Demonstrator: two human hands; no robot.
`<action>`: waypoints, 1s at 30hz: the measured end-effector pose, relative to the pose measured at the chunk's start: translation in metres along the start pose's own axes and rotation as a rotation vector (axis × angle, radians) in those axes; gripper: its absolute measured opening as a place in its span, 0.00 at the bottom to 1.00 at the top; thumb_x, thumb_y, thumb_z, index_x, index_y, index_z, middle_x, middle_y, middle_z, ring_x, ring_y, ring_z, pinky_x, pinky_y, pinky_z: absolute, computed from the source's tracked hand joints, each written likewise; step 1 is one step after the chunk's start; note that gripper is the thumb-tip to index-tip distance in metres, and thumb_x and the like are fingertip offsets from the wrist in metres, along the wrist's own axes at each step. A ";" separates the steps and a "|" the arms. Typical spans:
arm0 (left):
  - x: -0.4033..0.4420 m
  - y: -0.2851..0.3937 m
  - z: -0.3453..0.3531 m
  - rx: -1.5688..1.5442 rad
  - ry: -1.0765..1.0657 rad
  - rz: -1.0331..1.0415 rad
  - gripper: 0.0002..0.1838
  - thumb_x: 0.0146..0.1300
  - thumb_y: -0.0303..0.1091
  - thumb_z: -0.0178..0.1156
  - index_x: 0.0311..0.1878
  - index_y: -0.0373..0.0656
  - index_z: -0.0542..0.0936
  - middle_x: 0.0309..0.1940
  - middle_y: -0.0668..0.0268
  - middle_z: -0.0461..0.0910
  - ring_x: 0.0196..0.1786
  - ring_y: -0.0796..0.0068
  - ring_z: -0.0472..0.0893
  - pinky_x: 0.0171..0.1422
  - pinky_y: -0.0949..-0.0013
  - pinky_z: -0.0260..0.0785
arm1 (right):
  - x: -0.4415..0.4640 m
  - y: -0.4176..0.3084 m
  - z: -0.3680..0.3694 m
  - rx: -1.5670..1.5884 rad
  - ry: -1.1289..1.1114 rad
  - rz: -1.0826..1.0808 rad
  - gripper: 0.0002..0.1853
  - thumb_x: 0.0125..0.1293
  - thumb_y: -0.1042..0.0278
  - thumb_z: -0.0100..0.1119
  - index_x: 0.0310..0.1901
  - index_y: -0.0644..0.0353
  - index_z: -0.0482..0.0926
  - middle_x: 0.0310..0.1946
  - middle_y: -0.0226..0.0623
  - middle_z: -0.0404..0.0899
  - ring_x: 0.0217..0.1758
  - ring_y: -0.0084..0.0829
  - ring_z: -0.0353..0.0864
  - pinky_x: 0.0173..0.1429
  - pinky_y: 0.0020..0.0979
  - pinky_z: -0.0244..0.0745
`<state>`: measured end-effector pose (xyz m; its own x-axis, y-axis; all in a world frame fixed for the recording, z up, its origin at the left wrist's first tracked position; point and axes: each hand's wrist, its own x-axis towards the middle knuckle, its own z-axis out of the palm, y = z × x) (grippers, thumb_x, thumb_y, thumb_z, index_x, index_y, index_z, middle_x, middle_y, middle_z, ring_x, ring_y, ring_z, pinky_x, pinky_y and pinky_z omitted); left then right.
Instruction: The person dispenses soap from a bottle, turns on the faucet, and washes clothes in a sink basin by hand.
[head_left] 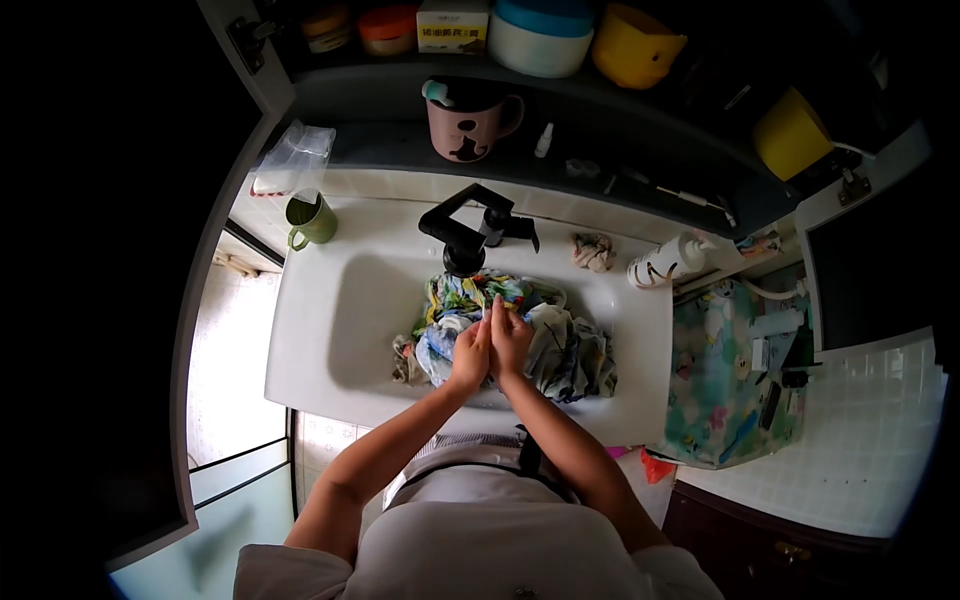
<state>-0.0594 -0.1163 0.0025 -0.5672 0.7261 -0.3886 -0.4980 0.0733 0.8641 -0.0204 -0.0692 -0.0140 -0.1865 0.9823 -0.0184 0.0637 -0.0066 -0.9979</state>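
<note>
My left hand [471,353] and my right hand [510,343] are pressed together over the sink, just below the black faucet [464,245]. Their fingers are closed against each other, and whatever lies between the palms is hidden. Directly beneath them is a heap of patterned cloth [556,345], crumpled in the white sink [365,310]. Blue, white, green and yellow show on the fabric. At the heap's left edge bunches a small brownish cloth [405,360].
A green mug [311,218] stands at the sink's back left corner. On the back right rim are a wadded cloth [593,252] and a white pump bottle [667,262]. Above, the open cabinet shelf holds a pink mug [468,130]. A patterned mat [715,370] lies to the right.
</note>
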 end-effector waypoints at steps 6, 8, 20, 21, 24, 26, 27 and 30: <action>0.021 -0.025 -0.022 -0.152 -0.010 -0.100 0.14 0.72 0.41 0.48 0.36 0.41 0.76 0.21 0.77 0.68 0.24 0.85 0.64 0.27 0.75 0.60 | -0.033 -0.003 -0.008 -0.133 -0.179 -0.054 0.17 0.68 0.59 0.55 0.29 0.65 0.79 0.15 0.27 0.70 0.23 0.14 0.63 0.27 0.25 0.60; 0.019 -0.027 -0.034 0.180 -0.090 -0.037 0.14 0.71 0.42 0.49 0.37 0.41 0.76 0.23 0.73 0.70 0.26 0.80 0.67 0.32 0.72 0.62 | -0.018 0.011 -0.022 0.019 -0.316 0.299 0.14 0.66 0.58 0.57 0.29 0.60 0.81 0.22 0.20 0.74 0.27 0.15 0.66 0.32 0.23 0.62; 0.010 0.033 -0.126 1.438 -0.438 0.586 0.12 0.59 0.40 0.58 0.42 0.44 0.77 0.42 0.60 0.77 0.54 0.57 0.73 0.63 0.55 0.60 | 0.006 -0.036 -0.052 0.344 -0.251 0.396 0.11 0.59 0.60 0.66 0.32 0.60 0.80 0.30 0.24 0.73 0.35 0.16 0.65 0.44 0.23 0.55; 0.015 0.020 -0.139 1.274 -0.332 0.779 0.10 0.54 0.31 0.60 0.40 0.42 0.77 0.35 0.60 0.78 0.42 0.55 0.77 0.52 0.56 0.68 | 0.007 -0.040 -0.056 0.352 -0.248 0.377 0.12 0.58 0.61 0.66 0.35 0.62 0.82 0.34 0.27 0.76 0.39 0.18 0.69 0.49 0.23 0.58; 0.002 0.035 -0.111 1.050 0.022 0.782 0.10 0.52 0.24 0.57 0.39 0.40 0.76 0.31 0.56 0.77 0.35 0.50 0.77 0.41 0.56 0.70 | 0.007 -0.076 -0.064 0.367 -0.211 0.217 0.12 0.57 0.62 0.67 0.36 0.62 0.83 0.38 0.31 0.79 0.41 0.20 0.74 0.54 0.24 0.63; -0.004 0.048 -0.083 0.923 0.039 0.912 0.13 0.47 0.19 0.54 0.39 0.39 0.75 0.28 0.52 0.75 0.32 0.47 0.75 0.36 0.55 0.69 | 0.024 -0.073 -0.078 0.593 -0.080 0.315 0.10 0.60 0.64 0.63 0.40 0.60 0.80 0.31 0.29 0.76 0.38 0.23 0.75 0.48 0.29 0.69; -0.012 0.059 -0.068 0.890 0.008 0.942 0.14 0.46 0.19 0.54 0.39 0.38 0.75 0.27 0.52 0.75 0.32 0.47 0.75 0.36 0.55 0.69 | 0.029 -0.083 -0.088 0.687 -0.062 0.346 0.09 0.61 0.64 0.61 0.39 0.59 0.79 0.28 0.28 0.75 0.36 0.24 0.74 0.45 0.29 0.69; -0.028 0.090 -0.027 0.801 -0.053 1.046 0.16 0.40 0.18 0.55 0.37 0.35 0.76 0.27 0.52 0.75 0.30 0.48 0.76 0.34 0.57 0.69 | 0.025 -0.144 -0.105 0.797 0.000 0.345 0.07 0.62 0.64 0.58 0.34 0.58 0.77 0.21 0.27 0.71 0.30 0.26 0.72 0.40 0.30 0.68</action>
<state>-0.1057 -0.1486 0.0823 -0.4096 0.7109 0.5717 0.6916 -0.1667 0.7028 0.0691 -0.0240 0.1355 -0.2835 0.9012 -0.3279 -0.5893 -0.4335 -0.6818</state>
